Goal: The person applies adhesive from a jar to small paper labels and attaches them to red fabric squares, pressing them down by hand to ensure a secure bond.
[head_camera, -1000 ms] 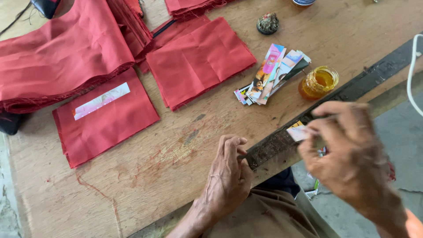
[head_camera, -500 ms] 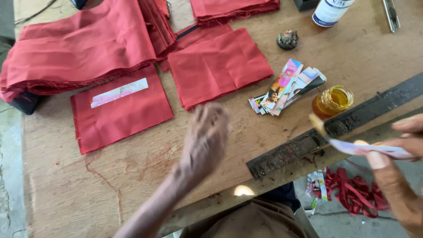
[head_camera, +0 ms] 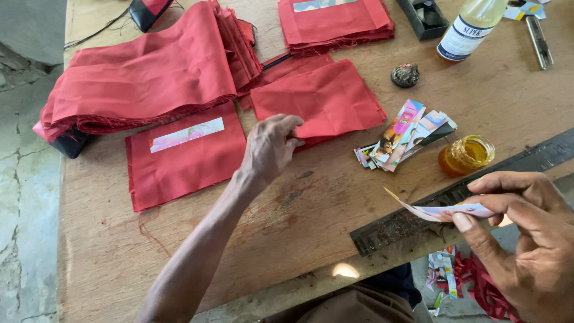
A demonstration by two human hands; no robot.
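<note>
Head view, looking down: the right hand (head_camera: pixel 526 239) at about four o'clock pinches a thin printed paper strip (head_camera: pixel 439 210) between thumb and fingers, the strip jutting leftward over the table's near edge, above a dark metal bar (head_camera: pixel 520 164) that lies along that edge. The left hand (head_camera: pixel 270 146), near the centre, reaches out with fingers loosely curled and narrow, holding nothing; its fingertips touch the near edge of a folded red cloth piece (head_camera: pixel 323 98) at about twelve o'clock from the hand. At nine o'clock from that hand lies another red cloth piece with a paper strip on it (head_camera: pixel 185 155). Beyond it, toward ten o'clock, sits a thick stack of red cloth (head_camera: pixel 143 84), and a smaller red stack (head_camera: pixel 335 24) rests at the far edge around one o'clock. Between the two hands, at three o'clock from the left hand, a small pile of colourful printed slips (head_camera: pixel 406 134) lies just beside a little glass jar of amber liquid (head_camera: pixel 467 155). Farther off, near two o'clock, stand a dark round lump (head_camera: pixel 405 75) and a bottle with a white label (head_camera: pixel 469 30) on the wooden table (head_camera: pixel 269 239).
</note>
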